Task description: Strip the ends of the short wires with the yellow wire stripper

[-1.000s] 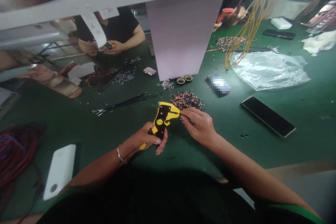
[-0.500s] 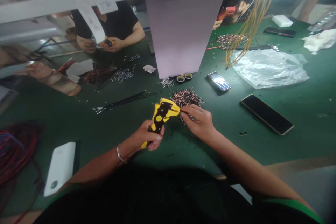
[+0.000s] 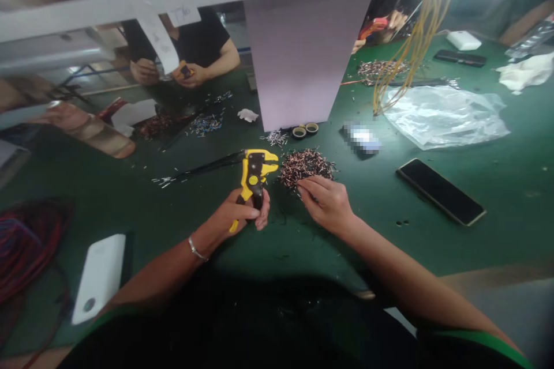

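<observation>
Nearest, toward eight o'clock of the wire pile, a white power-bank-like case (image 3: 98, 279) lies on the green counter (image 3: 372, 242), no brand readable on it. The left hand (image 3: 246, 210) is wrapped round the grips of a yellow-and-black wire stripper (image 3: 253, 173), whose nose gapes toward three o'clock. The right hand (image 3: 326, 199) brings thumb and forefinger together at the five o'clock edge of the pile of short copper-ended wires (image 3: 305, 162); whether they pinch a piece, I cannot tell. This looks like a point between strips, with the next move probably calling for one wire end lined up with the stripper's mouth. At nine o'clock, partly behind the tool, runs a bundle of black wires (image 3: 208, 164); past three lies a dark-screened smartphone (image 3: 440, 191), its make unreadable. Farther, at twelve, sit two tape rolls (image 3: 305, 130); toward eleven, the shelf's paper label (image 3: 184, 14) bears handwriting too blurred to read surely.
</observation>
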`<state>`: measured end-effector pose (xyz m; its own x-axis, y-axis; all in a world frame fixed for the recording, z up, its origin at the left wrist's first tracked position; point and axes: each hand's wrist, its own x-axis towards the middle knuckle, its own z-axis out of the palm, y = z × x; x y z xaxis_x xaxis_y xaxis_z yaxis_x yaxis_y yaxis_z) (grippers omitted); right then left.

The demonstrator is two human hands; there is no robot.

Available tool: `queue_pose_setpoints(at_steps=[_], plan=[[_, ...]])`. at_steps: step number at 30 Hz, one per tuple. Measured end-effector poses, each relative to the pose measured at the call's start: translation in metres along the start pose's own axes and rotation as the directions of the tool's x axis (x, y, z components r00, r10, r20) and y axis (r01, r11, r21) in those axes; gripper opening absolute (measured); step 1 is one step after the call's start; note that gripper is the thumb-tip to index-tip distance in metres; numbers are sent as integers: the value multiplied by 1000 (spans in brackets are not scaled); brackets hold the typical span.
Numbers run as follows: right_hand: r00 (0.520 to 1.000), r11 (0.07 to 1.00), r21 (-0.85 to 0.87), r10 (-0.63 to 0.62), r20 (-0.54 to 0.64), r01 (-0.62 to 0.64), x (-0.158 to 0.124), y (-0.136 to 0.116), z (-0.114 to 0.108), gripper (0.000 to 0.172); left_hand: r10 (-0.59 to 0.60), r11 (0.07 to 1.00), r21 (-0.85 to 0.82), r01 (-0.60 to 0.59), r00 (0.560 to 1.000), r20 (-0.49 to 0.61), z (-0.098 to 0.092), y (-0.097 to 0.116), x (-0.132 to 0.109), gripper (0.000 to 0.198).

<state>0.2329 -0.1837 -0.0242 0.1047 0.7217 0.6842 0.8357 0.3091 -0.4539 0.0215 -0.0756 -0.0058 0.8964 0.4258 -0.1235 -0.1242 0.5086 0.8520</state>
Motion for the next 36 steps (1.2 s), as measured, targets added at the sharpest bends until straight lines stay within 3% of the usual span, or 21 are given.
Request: queue_pose_setpoints(at_steps=[4, 8, 11, 15, 24, 36], plan=[[993, 988, -120, -84, 81, 93, -3, -3, 1, 21, 120, 985, 138, -100, 983, -140, -7, -3, 5, 33], [959, 965, -141, -189, 211, 221, -7, -11, 5, 22, 199, 948, 292, -126, 951, -237, -8, -10, 6, 36], [936, 962, -115, -207, 283, 247, -11, -17, 11, 22, 225, 915, 386, -116, 941, -252, -6, -13, 6, 34], [920, 954, -99, -242, 307, 284, -15, -22, 17, 22, 226, 876, 470, -112, 955, -193, -5, -13, 6, 28], [916, 944, -113, -265, 302, 311, -13, -14, 17, 25, 193, 923, 365, -124, 968, -159, -14, -19, 7, 26], [907, 933, -69, -324, 270, 353, -8, -9, 11, 24, 173, 947, 297, -121, 973, -154, -13, -15, 5, 26]])
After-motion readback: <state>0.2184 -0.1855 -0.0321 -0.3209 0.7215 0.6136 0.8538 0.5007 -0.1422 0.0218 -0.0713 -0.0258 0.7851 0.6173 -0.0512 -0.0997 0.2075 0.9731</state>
